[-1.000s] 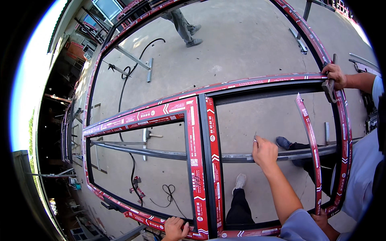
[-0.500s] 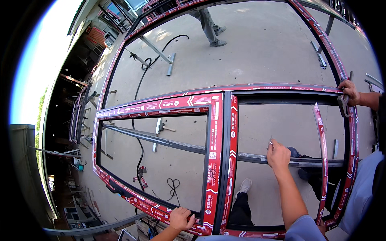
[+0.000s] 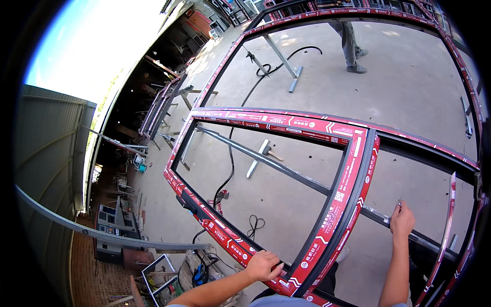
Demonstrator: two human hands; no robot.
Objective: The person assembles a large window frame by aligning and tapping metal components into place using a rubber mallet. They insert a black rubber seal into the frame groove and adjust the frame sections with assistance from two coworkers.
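Now, left hand [image 3: 265,265] on the rail [image 3: 238,247], right hand [image 3: 402,220] pinching something small

So, here we are over a big red-filmed frame [image 3: 327,225], spread from the centre out toward one and four o'clock, above the bare floor [image 3: 317,77]. Near six o'clock, the left hand has its fingers closed over the rail's edge; how hard they press, I cannot tell. Out at four o'clock, over the open bay, the right fingertips are drawn together, no gap showing, on a small object [image 3: 399,203].

Technique, then! My call: steady the rail without leaning, so nothing rocks and the film stays unscuffed. Keep that pinch firm, because a slip over the bay could send the piece straight to the floor. And mind the slim red strip [image 3: 444,240] just outside the right hand, also at four; it looks easily bent.

Now for the tricky viewing: only a pale tip pokes out of the pinch, too small to identify. The strip's lower end nears the edge toward five, and the frame's far right melts into the dark rim at four. Up at one o'clock, another person's legs [image 3: 348,43] show, the rest mostly blocked or cut off.
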